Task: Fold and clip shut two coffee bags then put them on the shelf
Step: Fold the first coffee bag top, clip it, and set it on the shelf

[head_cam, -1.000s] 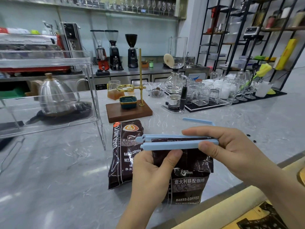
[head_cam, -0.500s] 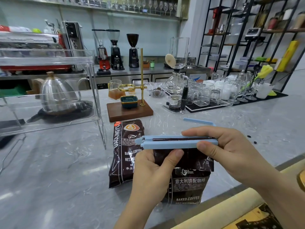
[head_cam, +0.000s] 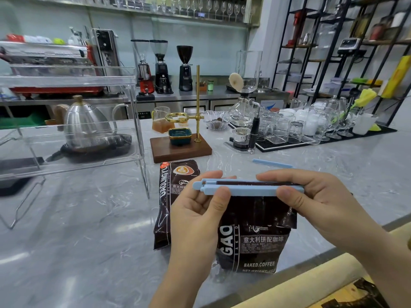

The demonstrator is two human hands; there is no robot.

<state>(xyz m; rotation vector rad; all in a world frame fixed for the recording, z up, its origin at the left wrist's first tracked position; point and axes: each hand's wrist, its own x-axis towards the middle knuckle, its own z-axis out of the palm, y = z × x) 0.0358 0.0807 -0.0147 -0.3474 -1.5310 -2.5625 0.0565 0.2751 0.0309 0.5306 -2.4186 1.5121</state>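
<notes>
A dark brown coffee bag (head_cam: pixel 255 238) stands upright at the counter's near edge, its folded top caught in a long light-blue clip (head_cam: pixel 246 188). My left hand (head_cam: pixel 198 216) pinches the clip's hinge end between thumb and fingers. My right hand (head_cam: pixel 315 203) squeezes the clip's other end. A second coffee bag (head_cam: pixel 171 196) lies flat on the counter just behind and to the left, partly hidden by my left hand. A second blue clip (head_cam: pixel 272 163) lies on the counter beyond my right hand. The clear acrylic shelf (head_cam: pixel 73 152) stands at the left.
A wooden-based pour-over stand (head_cam: pixel 180 145) sits behind the bags. A steel kettle (head_cam: pixel 86 123) shows through the shelf. A siphon brewer (head_cam: pixel 244 112) and a mat with several glasses (head_cam: pixel 295 127) are at the back right. The grey marble counter (head_cam: pixel 77 230) spreads to the left.
My left hand has moved up from the bag's front to the clip's hinge end. The clip's two arms have drawn closer together on the folded top. The right hand stays in place.
</notes>
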